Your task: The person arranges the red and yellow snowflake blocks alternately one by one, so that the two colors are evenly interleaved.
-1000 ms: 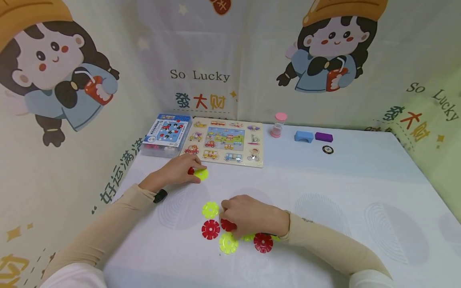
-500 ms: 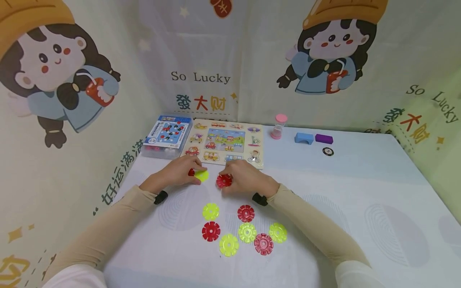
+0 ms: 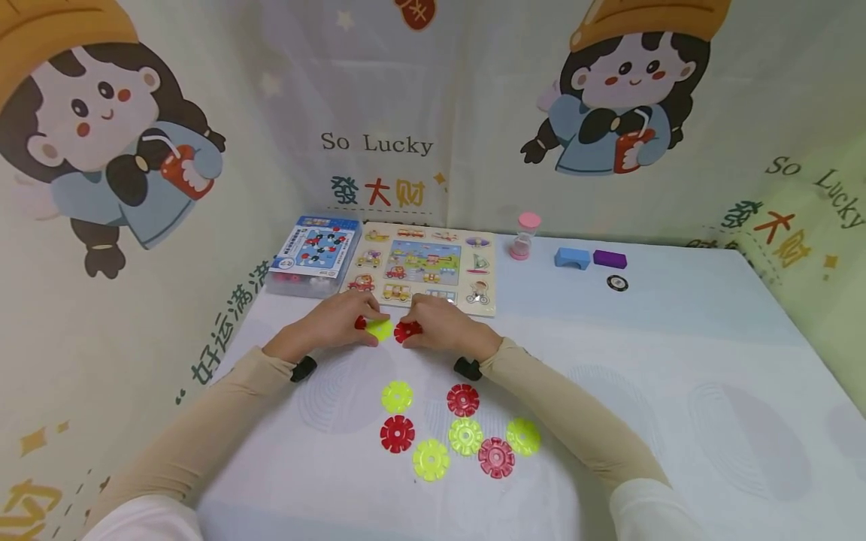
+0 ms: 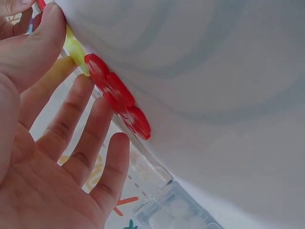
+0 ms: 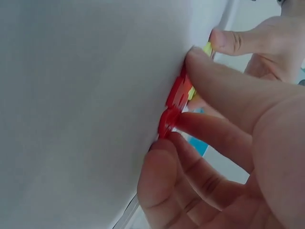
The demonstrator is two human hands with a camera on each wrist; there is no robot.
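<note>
My left hand (image 3: pixel 337 320) pinches a yellow notched plastic disc (image 3: pixel 380 329) by its edges, between thumb and index finger. A red notched disc (image 4: pixel 116 95) lies beside the yellow one, under the hand's outer fingers in the left wrist view. Just to the right, my right hand (image 3: pixel 445 325) pinches another red notched disc (image 5: pixel 177 95) at its rim, low over the tabletop. The two held discs are nearly edge to edge. Nearer the person, loose yellow discs (image 3: pixel 431 460) and red discs (image 3: pixel 397 433) lie flat in a loose cluster.
Behind the hands lies a wooden picture puzzle (image 3: pixel 467 298), with a clear plastic box (image 3: pixel 298 284) to its left. Along the back stand a pink hourglass (image 3: pixel 524 237), a blue arch block (image 3: pixel 572 258) and a purple block (image 3: pixel 610 259). A black-and-white round chip (image 3: pixel 617 283) lies before them.
My right hand has taken a red disc from the cluster and carried it up and left, beside the yellow disc. The left hand stays in place.
</note>
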